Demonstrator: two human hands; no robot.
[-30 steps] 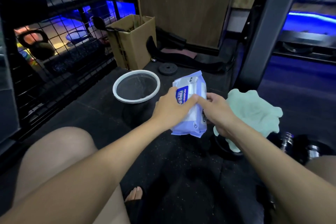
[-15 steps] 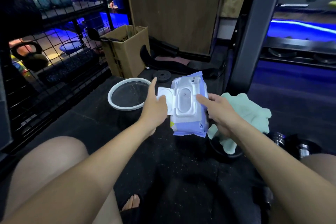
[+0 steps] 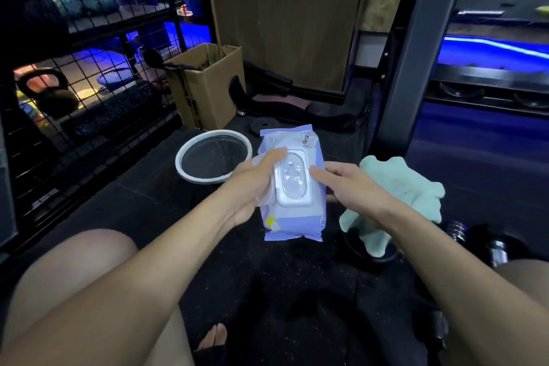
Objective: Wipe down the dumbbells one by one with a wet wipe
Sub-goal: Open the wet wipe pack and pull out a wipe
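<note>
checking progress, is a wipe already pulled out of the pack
No, the wet wipe pack shows only its bare dispenser opening, with no wipe in either hand.

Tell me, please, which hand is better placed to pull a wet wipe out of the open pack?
The right hand, probably. Its fingers lie at the edge of the wipe pack's opening, curled round nothing that shows. The left hand grips the pack's left side with its thumb over the flipped-back lid, steadying it.
</note>
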